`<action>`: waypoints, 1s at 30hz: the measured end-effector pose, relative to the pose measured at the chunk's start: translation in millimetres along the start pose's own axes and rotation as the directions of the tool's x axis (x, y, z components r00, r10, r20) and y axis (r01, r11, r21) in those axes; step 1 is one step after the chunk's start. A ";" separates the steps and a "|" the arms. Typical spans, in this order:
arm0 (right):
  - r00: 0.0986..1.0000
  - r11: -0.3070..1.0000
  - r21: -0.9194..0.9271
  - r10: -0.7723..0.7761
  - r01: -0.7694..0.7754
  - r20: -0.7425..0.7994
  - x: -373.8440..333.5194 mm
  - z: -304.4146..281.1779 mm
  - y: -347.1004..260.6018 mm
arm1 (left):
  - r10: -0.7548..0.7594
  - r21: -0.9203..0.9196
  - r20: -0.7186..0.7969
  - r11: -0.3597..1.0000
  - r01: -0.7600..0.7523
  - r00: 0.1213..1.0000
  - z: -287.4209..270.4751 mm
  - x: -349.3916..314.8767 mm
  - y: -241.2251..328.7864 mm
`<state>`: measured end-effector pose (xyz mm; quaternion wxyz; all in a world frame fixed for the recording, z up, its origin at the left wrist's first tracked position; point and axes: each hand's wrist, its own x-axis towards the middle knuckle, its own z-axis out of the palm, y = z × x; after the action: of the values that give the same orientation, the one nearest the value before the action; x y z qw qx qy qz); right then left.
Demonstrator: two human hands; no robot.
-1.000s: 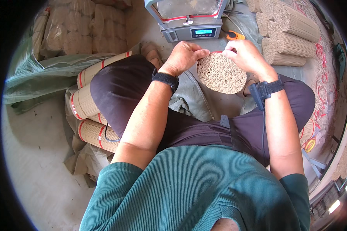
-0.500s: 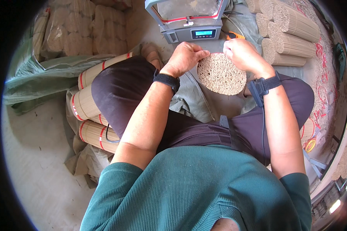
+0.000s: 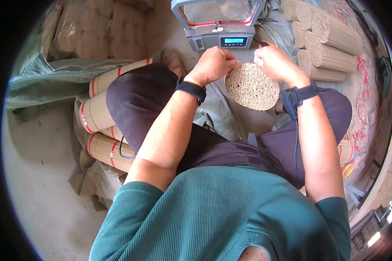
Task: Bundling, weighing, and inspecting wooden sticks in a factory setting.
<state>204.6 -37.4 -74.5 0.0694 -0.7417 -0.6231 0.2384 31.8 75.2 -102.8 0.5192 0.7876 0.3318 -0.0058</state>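
Round stick bundle (image 3: 252, 90) between left hand (image 3: 212, 65) and right hand (image 3: 278, 63)

At far left a green sheet (image 3: 56, 85) lies in folds, with plastic-wrapped bundles (image 3: 96, 32) behind it; any print on the wrapping is too blurred to read. Next come banded bundles (image 3: 111, 150) on their sides by the person's left knee. Their red bands carry small white marks, too small to make out.

The left hand, with a black strap (image 3: 191, 89) at its wrist, touches the round bundle's upper left rim. Its fingers curl in toward the thumb; I cannot tell whether they pinch anything. Beyond it stands a grey machine (image 3: 200, 32) with a lit blue screen (image 3: 234, 41), whose characters are too small to tell, and a small white label on a red strip.

The round bundle is between the knees, its pale, speckled end facing up. The right hand is at its upper right rim, fingers bent and tips mostly hidden, so their grip cannot be told.

Farther right are stacked stick bundles (image 3: 331, 37), a yellow ring (image 3: 347, 170) and red scraps (image 3: 360, 89).
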 end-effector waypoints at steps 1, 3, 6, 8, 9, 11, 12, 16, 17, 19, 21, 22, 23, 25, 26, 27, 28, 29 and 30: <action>1.000 1.000 -0.001 -0.004 0.004 0.004 0.4 -0.9 -1.1 | 0.049 0.057 0.011 0.997 -0.050 0.999 -1.8 1.4 0.9; 0.999 0.998 -0.053 -0.040 0.041 0.033 1.6 -4.0 -2.7 | 0.146 0.152 0.046 0.977 -0.151 0.988 -3.4 4.6 1.4; 0.998 0.998 -0.041 -0.055 0.056 0.022 -0.7 -5.6 -5.0 | 0.163 0.140 0.087 0.975 -0.174 0.983 -5.3 7.5 0.2; 0.997 0.995 -0.074 -0.067 0.070 0.040 3.6 -3.4 -0.2 | 0.165 0.136 0.112 0.974 -0.180 0.980 -7.0 11.8 0.5; 0.995 0.991 -0.104 -0.084 0.089 0.059 5.1 -3.1 -0.5 | 0.163 0.135 0.133 0.974 -0.181 0.978 -8.0 12.3 1.4; 0.996 0.993 -0.083 -0.079 0.082 0.042 4.6 -2.3 -0.7 | 0.147 0.117 0.150 0.979 -0.165 0.978 -9.1 12.6 3.0; 0.997 0.995 -0.065 -0.075 0.077 0.024 4.5 -2.8 -1.2 | 0.132 0.099 0.164 0.984 -0.150 0.978 -9.7 13.1 3.9; 0.997 0.997 -0.030 -0.076 0.077 0.031 5.4 1.5 4.3 | 0.104 0.052 0.195 0.992 -0.116 0.975 -11.5 14.4 6.9; 0.997 0.997 -0.031 -0.071 0.073 0.041 5.5 1.6 5.0 | 0.099 0.042 0.195 0.993 -0.109 0.976 -11.3 14.3 7.6; 0.996 0.997 -0.033 -0.069 0.071 0.053 6.8 1.5 4.9 | 0.092 0.032 0.194 0.994 -0.100 0.977 -11.1 14.4 6.5; 0.996 0.997 -0.046 -0.066 0.069 0.068 7.8 -0.3 3.0 | 0.110 0.001 0.196 0.994 -0.112 0.974 -11.2 14.7 4.6; 0.995 0.996 -0.046 -0.068 0.071 0.069 7.2 -1.6 1.0 | 0.109 0.000 0.195 0.994 -0.111 0.975 -10.7 14.6 3.4; 0.997 0.997 -0.045 -0.058 0.061 0.049 5.7 -2.8 -1.3 | 0.113 -0.002 0.190 0.993 -0.115 0.975 -10.0 14.5 2.3; 0.998 0.998 -0.045 -0.050 0.051 0.028 5.3 -3.5 -2.6 | 0.118 -0.004 0.184 0.993 -0.119 0.976 -9.5 14.8 1.5; 0.997 0.998 -0.027 -0.052 0.053 0.054 5.8 -3.0 -0.8 | 0.111 -0.010 0.192 0.994 -0.111 0.975 -9.6 14.8 1.0; 0.995 0.998 -0.009 -0.054 0.054 0.080 6.3 -2.5 1.0 | 0.103 -0.015 0.201 0.995 -0.103 0.974 -9.7 14.8 1.0; 0.995 0.998 -0.010 -0.054 0.055 0.081 6.8 -1.4 2.7 | 0.103 -0.016 0.200 0.995 -0.102 0.974 -9.6 15.0 1.1; 0.995 0.998 -0.016 -0.063 0.064 0.073 7.3 0.0 4.3 | 0.111 -0.004 0.199 0.994 -0.112 0.974 -9.4 15.3 1.4; 0.995 0.997 -0.020 -0.073 0.074 0.066 7.7 0.3 3.5 | 0.116 0.009 0.198 0.993 -0.120 0.973 -9.3 15.3 0.9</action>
<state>208.5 -30.8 -78.3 0.0495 -0.7109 -0.6545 0.2526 41.1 90.5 -103.1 0.5408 0.8069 0.2310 -0.0564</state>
